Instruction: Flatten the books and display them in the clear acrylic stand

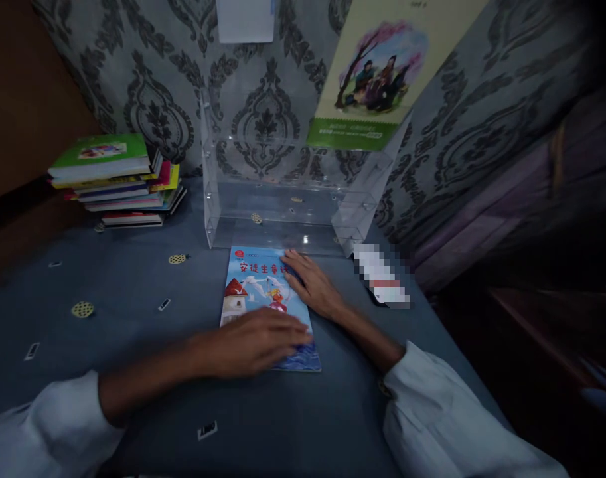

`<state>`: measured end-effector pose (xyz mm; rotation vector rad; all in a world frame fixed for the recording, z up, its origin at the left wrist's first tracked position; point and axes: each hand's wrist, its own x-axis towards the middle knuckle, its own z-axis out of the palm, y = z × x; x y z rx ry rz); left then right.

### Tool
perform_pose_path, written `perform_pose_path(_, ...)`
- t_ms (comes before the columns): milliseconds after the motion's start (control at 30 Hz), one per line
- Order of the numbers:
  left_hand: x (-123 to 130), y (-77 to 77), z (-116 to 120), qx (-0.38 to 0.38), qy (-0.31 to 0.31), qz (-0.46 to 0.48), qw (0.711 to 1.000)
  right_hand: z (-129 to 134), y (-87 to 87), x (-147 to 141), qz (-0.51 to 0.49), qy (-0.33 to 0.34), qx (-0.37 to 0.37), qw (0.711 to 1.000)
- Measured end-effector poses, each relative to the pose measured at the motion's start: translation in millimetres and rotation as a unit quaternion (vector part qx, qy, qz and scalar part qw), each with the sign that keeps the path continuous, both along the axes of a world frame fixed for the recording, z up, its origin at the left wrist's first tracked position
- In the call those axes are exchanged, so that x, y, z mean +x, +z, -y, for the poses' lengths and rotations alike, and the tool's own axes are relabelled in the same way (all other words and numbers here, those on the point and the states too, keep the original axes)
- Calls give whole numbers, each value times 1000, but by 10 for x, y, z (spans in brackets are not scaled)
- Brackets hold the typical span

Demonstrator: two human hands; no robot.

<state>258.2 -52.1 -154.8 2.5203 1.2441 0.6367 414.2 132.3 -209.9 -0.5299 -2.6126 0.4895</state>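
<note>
A blue children's book (255, 289) lies face up on the table, with red lettering, a red-roofed tower and a white bird on its cover. My left hand (263, 340) rests across the lower half of the cover, fingers stretched out to the right. Along the book's upper right edge lies my right hand (312, 282), its fingers extended flat over the corner. Neither hand grips anything. Just behind the book's top edge stands a clear acrylic rack (283, 234) with several tiers.
To the left is a stack of books (118, 182), a green one on top. A blurred-out phone-like object (382, 275) lies at the right. A cream and green poster (367, 79) and a white paper (245, 20) show above. Patterned cloth covers the table (148, 279).
</note>
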Motion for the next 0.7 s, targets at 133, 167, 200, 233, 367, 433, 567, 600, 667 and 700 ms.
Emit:
perform_pose_path(133,-611,-83,-270,35,135,27,990,-6,5,-8,-2,-1,-3,1000)
perform_pose_path(167,-765,-121,-323,43,171,11,984,-7,7,-9,-1,-1,-4,1000)
perform_pose_path(200,-902,-159,-361,44,200,-3,979,-7,9,-9,1,-2,-5,1000)
perform_pose_path(233,-1014,-194,-383,35,212,-13,977,-7,11,-9,4,-2,-7,1000)
perform_pose_path(367,-1202,-270,-347,23,190,-26,981,4,22,-12,16,-5,-10,1000)
perform_pose_path(433,-1193,-270,-282,31,174,-26,984,8,24,-13,16,-8,-9,1000)
perform_pose_path(567,-1118,-231,-86,43,149,-11,988,10,18,-16,13,-9,-6,1000)
perform_pose_path(600,-1092,-213,-23,45,145,-11,988,10,17,-17,14,-10,-6,1000)
perform_pose_path(667,-1026,-169,116,49,138,-17,989,10,17,-18,17,-10,-7,1000)
perform_pose_path(700,-987,-144,189,51,130,-22,990,9,18,-18,18,-9,-8,1000)
